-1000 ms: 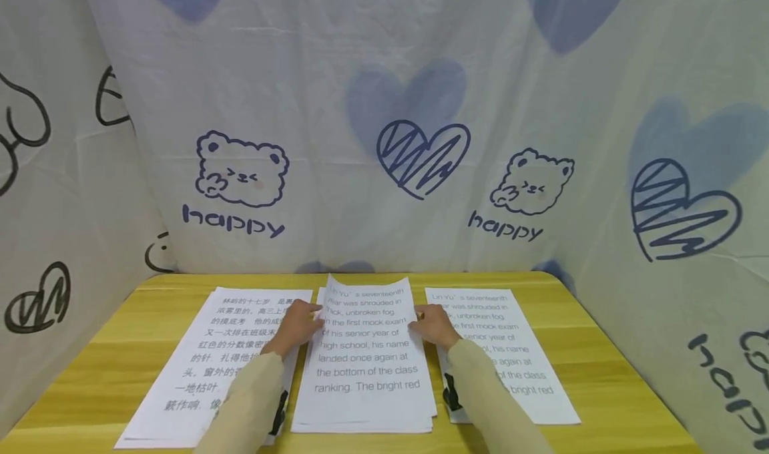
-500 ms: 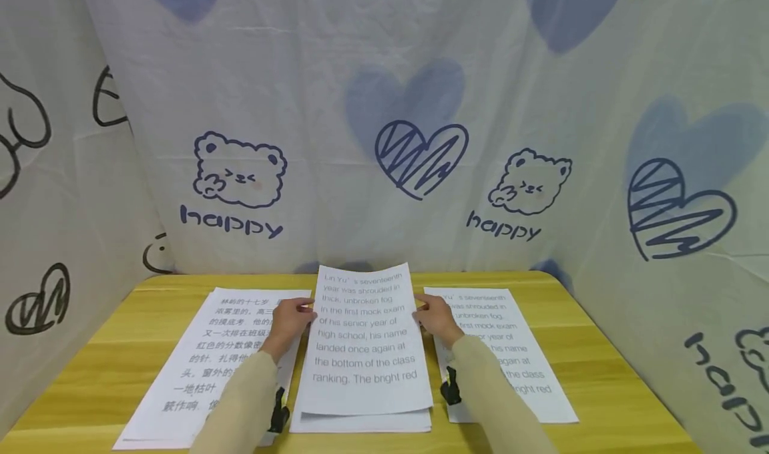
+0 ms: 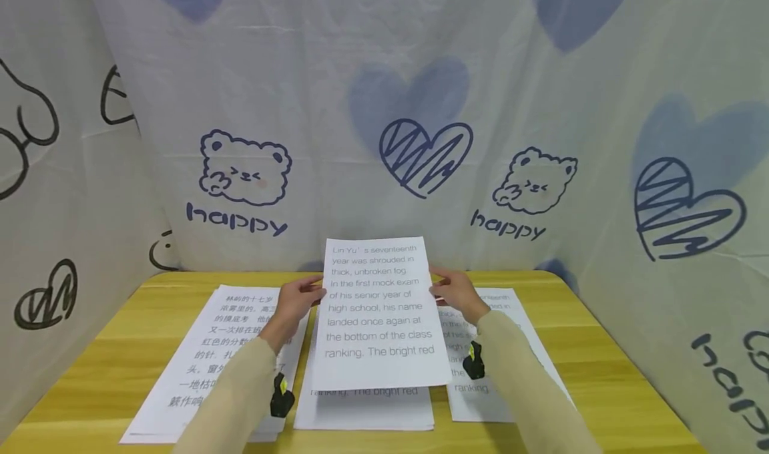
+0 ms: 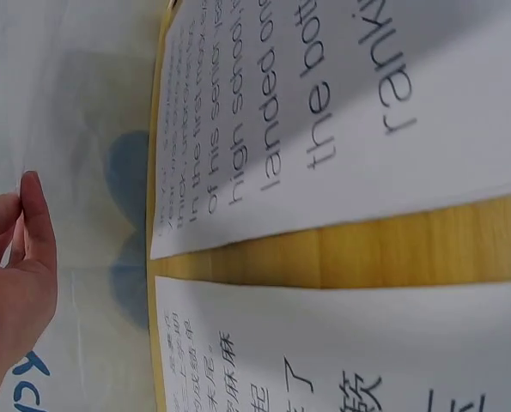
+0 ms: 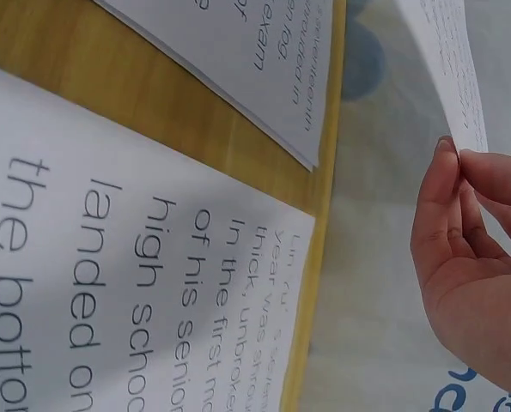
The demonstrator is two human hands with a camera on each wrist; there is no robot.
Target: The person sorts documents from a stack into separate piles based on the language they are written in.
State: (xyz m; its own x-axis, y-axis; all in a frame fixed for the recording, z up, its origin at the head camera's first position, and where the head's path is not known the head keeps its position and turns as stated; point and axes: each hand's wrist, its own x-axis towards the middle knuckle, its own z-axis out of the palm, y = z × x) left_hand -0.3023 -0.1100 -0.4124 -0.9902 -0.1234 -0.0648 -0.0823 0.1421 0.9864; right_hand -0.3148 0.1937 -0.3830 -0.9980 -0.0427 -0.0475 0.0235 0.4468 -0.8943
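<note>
A printed sheet of paper [image 3: 380, 314] with English text is held up over the middle stack of paper [image 3: 364, 410], its top edge against the backdrop in the head view. My left hand [image 3: 296, 302] pinches its left edge between thumb and fingers; the left wrist view shows the same hand [image 4: 19, 249] at far left. On the opposite edge, my right hand [image 3: 459, 292] pinches the paper too. In the right wrist view, thumb and fingertips of that hand [image 5: 474, 232] meet on the sheet's edge. English print also shows on the middle stack underneath.
To the left lies a stack of sheets with Chinese print [image 3: 198, 360]. On the right is an English-printed stack [image 3: 480, 400], partly covered by the right forearm. All lie on a yellow wood-grain table [image 3: 613, 387], with a patterned cloth [image 3: 336, 193] hanging behind.
The sheet has risen off the middle stack, both hands lifting it by its side edges. More of the printed stack beneath has come into view.
</note>
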